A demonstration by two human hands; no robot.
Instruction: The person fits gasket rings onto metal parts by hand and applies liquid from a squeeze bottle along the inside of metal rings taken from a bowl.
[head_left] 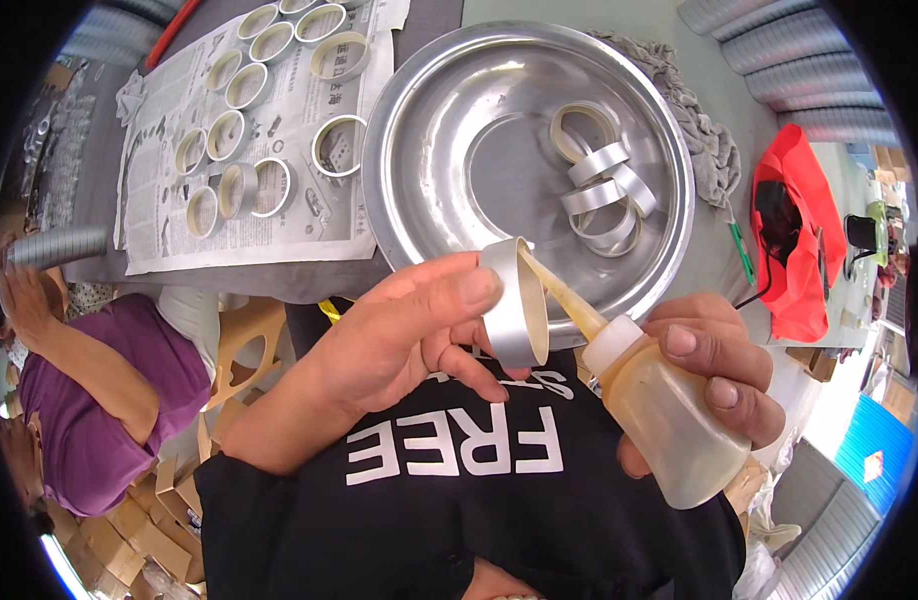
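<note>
Left hand (399, 340) up close, pinching a silver metal ring (517, 302) by its band, thumb on the outer face, fingers curled beneath. Right hand (714, 370) clenched around a small squeeze bottle (664, 410) of amber glue, nozzle (564, 295) tipped up and poked inside the ring, tip touching the inner wall near the top. Ring held on edge, just above the near rim of the big round steel tray (419, 130). Gluing step in hand, by the look of it: a bead going along the inside of the band. Next move likely calls for a slow turn of the ring in the left grip, gentle squeeze kept even, nozzle kept against the wall. In the tray, a loose cluster of more silver rings (604, 190), overlapping. Left of the tray, newspaper (279, 215) spread on the counter (269, 280), rows of rings (229, 135) lying flat on it. Grey rag (709, 140) tucked behind the tray, red bag (804, 230) at far right. Another person in a purple top (109, 400) at lower left.
</note>
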